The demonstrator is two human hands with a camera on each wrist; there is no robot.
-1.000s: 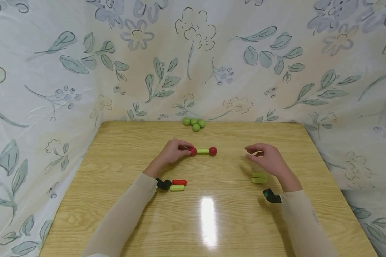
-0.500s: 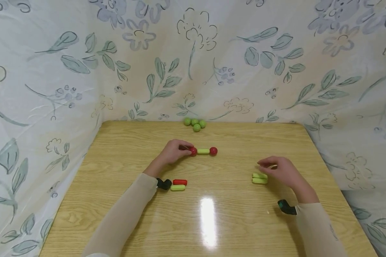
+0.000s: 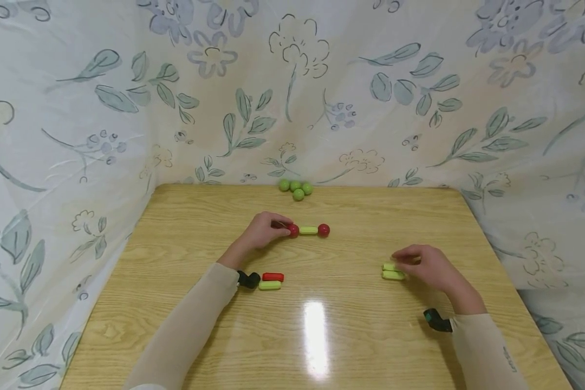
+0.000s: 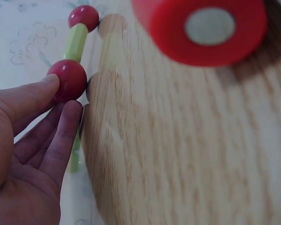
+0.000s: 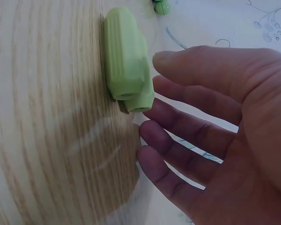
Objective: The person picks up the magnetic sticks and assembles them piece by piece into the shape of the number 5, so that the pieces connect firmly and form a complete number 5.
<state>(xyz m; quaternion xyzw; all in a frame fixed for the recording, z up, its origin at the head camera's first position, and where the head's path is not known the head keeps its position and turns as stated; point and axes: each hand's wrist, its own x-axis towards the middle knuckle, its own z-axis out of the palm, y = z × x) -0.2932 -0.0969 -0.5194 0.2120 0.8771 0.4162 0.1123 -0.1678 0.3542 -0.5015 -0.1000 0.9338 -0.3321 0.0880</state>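
Observation:
My left hand (image 3: 262, 230) pinches a red ball (image 3: 293, 231) between thumb and fingertips. A lime-green rod (image 3: 309, 230) joins it to a second red ball (image 3: 324, 230). Part of another green piece (image 4: 75, 157) shows behind the fingers in the left wrist view; its far end is hidden. Towards the right, my right hand (image 3: 431, 266) hovers at two lime-green rods lying side by side, a near rod (image 3: 392, 275) and a far rod (image 3: 388, 267). Seen from the right wrist, its thumb and fingers are parted beside the rods (image 5: 124, 51), not closed round them.
Close to my left wrist lie a red rod (image 3: 273, 277) and a lime-green rod (image 3: 270, 285). Several green balls (image 3: 296, 186) cluster at the back edge of the wooden table (image 3: 361, 336). Floral cloth (image 3: 292, 108) hangs behind and beside it.
My right hand has moved right and towards me, down to the two lime-green rods. The left hand keeps its pinch on the red ball without moving.

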